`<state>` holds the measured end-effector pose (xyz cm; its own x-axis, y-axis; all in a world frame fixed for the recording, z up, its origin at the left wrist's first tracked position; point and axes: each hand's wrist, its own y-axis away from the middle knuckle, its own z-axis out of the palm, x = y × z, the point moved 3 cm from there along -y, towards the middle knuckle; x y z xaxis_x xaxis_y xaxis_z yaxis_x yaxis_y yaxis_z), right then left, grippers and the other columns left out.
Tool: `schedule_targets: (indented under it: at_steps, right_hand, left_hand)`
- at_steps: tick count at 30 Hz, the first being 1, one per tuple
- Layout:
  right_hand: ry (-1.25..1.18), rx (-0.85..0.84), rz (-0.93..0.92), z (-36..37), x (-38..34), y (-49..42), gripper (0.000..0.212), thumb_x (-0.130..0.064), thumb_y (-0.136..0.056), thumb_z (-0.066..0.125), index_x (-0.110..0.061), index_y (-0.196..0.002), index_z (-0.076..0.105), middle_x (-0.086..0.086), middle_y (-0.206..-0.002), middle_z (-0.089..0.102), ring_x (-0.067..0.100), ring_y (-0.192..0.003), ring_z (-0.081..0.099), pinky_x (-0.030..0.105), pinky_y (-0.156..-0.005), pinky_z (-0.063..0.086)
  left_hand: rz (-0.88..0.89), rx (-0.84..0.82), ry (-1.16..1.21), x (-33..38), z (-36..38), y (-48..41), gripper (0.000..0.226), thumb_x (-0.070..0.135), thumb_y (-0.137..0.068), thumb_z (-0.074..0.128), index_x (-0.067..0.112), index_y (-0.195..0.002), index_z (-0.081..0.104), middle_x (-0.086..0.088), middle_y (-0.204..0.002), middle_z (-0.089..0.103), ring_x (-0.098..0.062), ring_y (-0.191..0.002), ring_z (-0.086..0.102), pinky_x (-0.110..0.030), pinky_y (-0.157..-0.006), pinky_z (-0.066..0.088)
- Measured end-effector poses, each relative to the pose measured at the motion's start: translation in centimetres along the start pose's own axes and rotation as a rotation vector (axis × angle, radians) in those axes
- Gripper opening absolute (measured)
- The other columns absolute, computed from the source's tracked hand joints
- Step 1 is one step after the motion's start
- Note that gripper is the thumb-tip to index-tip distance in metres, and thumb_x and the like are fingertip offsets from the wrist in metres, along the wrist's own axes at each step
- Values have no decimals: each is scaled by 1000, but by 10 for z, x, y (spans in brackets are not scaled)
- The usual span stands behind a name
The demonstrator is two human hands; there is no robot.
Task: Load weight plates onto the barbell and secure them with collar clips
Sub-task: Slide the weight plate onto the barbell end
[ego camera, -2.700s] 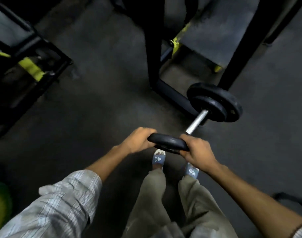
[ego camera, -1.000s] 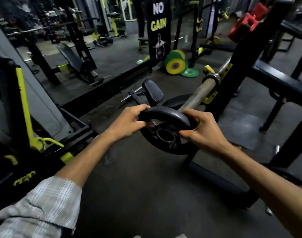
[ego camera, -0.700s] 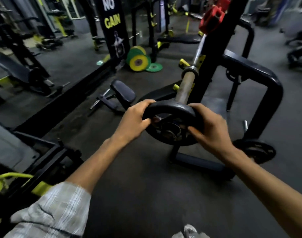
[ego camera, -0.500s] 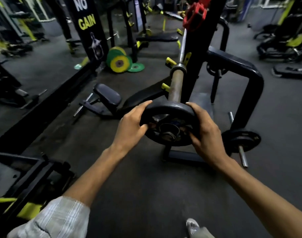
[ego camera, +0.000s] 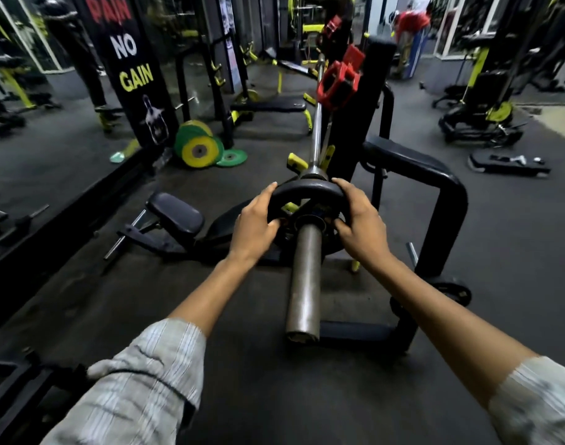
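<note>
A black weight plate [ego camera: 306,191] sits on the steel barbell sleeve [ego camera: 304,284], far up toward the collar. My left hand [ego camera: 253,224] grips the plate's left rim and my right hand [ego camera: 359,220] grips its right rim. The sleeve's bare end points toward me. The thin bar [ego camera: 316,123] runs away over the black rack upright [ego camera: 355,123]. Red collar clips [ego camera: 339,81] hang on the rack beside the bar.
A black bench [ego camera: 178,216] lies to the left below the bar. Green and yellow plates [ego camera: 199,149] lean by a "NO GAIN" pillar [ego camera: 130,65]. A black rack frame [ego camera: 435,187] stands right, with another black plate [ego camera: 451,293] on the floor. A person in red [ego camera: 409,24] stands far back.
I lifted the plate from a floor bar, carried it to the racked barbell, and slid it along the sleeve, which now sticks out toward me.
</note>
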<state>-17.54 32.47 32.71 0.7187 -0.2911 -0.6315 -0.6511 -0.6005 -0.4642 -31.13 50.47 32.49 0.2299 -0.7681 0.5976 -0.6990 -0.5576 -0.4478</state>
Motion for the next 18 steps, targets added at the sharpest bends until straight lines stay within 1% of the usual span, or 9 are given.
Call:
schedule_targets:
  at_steps: [4,9,16,18]
  right_hand:
    - [17,14,12,13,21,-44,77,-13,-87,64,-41,-152,35,-7,-149,52,20,-132,56,52,-96,57]
    - [7,6,39,20,35,-76,76,-10,-83,63,-37,-151,39,-3,-145,56,21,-129,56,45,-102,53]
    - [-24,29,77,28,39,-92,76,-4,-83,61,-33,-150,42,0,-143,57,21,-129,57,47,-107,50]
    - [-36,36,93,30,36,-95,75,-4,-83,62,-30,-151,43,2,-143,57,21,-129,56,46,-109,49]
  left_hand:
    - [-12,1,-24,-11,18,-45,77,5,-81,74,16,-152,45,-8,-146,59,-25,-136,56,-38,-110,47]
    - [-21,-5,-33,-15,30,-78,76,7,-81,73,17,-151,46,-7,-146,60,-26,-135,56,-40,-108,49]
    - [6,-34,-31,-18,34,-101,75,5,-81,71,17,-151,47,-6,-145,60,-25,-134,57,-38,-108,49]
    - [12,-43,-34,-19,33,-104,74,6,-81,71,18,-150,47,-5,-143,62,-26,-131,59,-38,-105,51]
